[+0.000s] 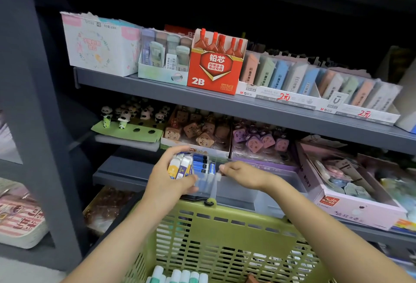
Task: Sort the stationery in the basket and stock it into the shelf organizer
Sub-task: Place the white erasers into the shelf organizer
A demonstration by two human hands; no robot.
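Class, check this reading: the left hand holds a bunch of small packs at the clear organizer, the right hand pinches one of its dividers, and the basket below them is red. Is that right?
Not quite: the basket is green, not red; the head view shows it. The rest stands: the left hand holds small packs at the clear organizer, and the right hand pinches a divider.

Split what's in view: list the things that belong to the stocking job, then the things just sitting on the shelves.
Job:
green basket
clear shelf organizer
small packs in left hand
right hand on a divider

Bystanders:
red 2B lead box
panda figures
brown toast-shaped items
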